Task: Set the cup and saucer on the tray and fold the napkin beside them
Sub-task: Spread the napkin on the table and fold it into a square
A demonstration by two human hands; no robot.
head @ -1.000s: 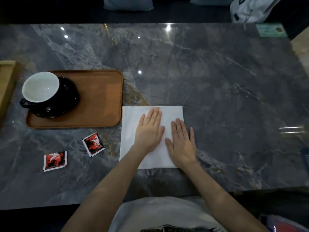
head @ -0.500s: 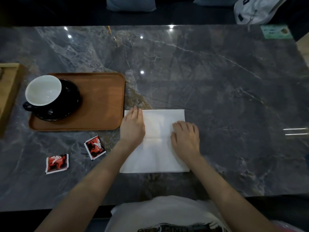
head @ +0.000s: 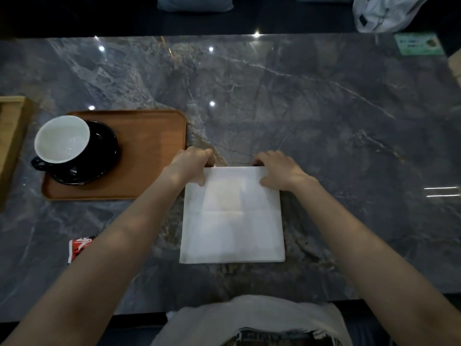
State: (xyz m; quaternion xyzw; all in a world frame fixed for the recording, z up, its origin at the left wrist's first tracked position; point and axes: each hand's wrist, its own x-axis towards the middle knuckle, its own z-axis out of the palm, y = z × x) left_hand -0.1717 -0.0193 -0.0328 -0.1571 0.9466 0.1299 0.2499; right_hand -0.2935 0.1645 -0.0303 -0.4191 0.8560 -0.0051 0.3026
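Observation:
A white napkin (head: 232,221) lies flat on the dark marble table, just right of the wooden tray (head: 149,151). My left hand (head: 190,164) pinches its far left corner and my right hand (head: 280,168) pinches its far right corner, fingers curled over the far edge. On the left part of the tray stands a cup (head: 62,139), white inside and dark outside, on a black saucer (head: 99,156). The cup's handle points to the left.
A red and white sachet (head: 79,247) lies left of my left forearm, partly hidden by it. A light wooden box edge (head: 11,136) sits at the far left. A white bag (head: 384,11) and a green card (head: 419,43) are at the far right.
Both hands slid from the napkin's middle out to its far corners and curled onto the far edge. The second sachet went out of sight behind my left arm.

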